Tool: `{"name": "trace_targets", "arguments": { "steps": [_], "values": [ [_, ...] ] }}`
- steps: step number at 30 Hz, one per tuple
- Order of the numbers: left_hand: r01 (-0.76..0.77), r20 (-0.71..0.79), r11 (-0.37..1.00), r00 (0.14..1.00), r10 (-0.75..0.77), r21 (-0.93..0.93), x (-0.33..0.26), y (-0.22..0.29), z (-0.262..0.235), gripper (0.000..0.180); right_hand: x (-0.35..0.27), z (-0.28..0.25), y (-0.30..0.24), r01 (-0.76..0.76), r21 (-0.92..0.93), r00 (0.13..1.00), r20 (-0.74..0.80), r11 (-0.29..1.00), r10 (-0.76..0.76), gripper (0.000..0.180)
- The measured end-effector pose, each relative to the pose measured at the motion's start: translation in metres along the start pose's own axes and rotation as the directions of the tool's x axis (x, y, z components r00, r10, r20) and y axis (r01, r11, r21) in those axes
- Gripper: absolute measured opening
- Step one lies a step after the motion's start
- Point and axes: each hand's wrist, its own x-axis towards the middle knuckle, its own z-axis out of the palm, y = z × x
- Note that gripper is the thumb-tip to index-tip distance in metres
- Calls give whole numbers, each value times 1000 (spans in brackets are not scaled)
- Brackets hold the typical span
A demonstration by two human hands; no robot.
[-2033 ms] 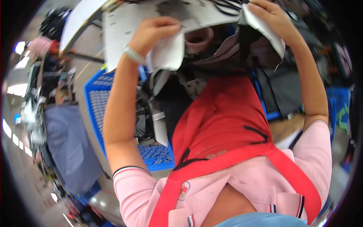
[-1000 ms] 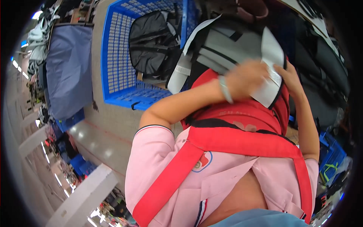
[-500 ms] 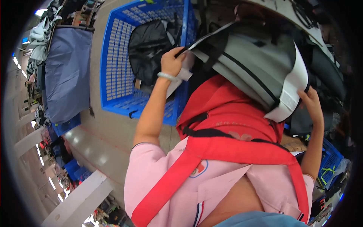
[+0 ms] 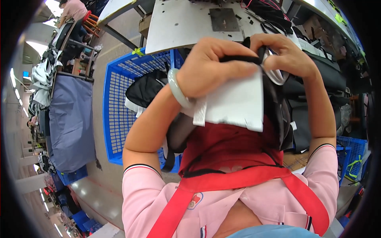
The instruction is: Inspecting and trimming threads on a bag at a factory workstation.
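Observation:
Both my hands are raised in front of my chest on one sewn fabric bag piece (image 4: pixel 238 103) with a white backing, black edging and a dark side. My left hand (image 4: pixel 216 67) is closed, pinching its black-bound edge between thumb and fingers. Close beside it, my right hand (image 4: pixel 287 55) is curled around the same edge, thumb against fingers. A small white label (image 4: pixel 200 113) hangs below my left hand. The rest of the piece drapes over my red apron (image 4: pixel 234 142), and part of it is hidden by my hands.
Ahead is a white worktable (image 4: pixel 178 27) with a metal plate (image 4: pixel 224 20) and scissors (image 4: pixel 270 25). At left stands a blue basket (image 4: pixel 113 131) holding black bag pieces (image 4: pixel 145 89). Dark panels (image 4: pixel 317 115) lie at right. A person (image 4: pixel 73 12) is far left.
My hands have come together and up toward the middle, from far apart. The bag piece, spread out grey side up before, is now gathered with its white backing showing. The worktable has come into view.

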Motion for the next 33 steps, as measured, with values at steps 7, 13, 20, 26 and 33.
{"name": "trace_targets", "arguments": {
  "steps": [7, 13, 20, 26, 33],
  "values": [
    [189, -181, 980, 963, -198, -67, 52, -51, -48, 19, 30, -14, 41, -223, 222, 941, -203, 949, 269, 23],
    [211, -246, 972, 942, -230, -102, 94, -60, -84, 26, 63, -27, 86, -227, 500, 893, -236, 836, 383, 30],
    [220, -267, 971, 934, -238, -96, 131, -83, -112, 35, 88, -40, 121, -135, 583, 899, -269, 802, 346, 22],
    [218, -249, 976, 945, -211, -3, 148, -90, -121, 28, 93, -46, 130, -125, 668, 871, -280, 733, 404, 18],
    [196, -241, 980, 951, -192, -7, 155, -94, -129, 31, 99, -48, 134, -91, 696, 869, -295, 713, 398, 22]
  ]
}}
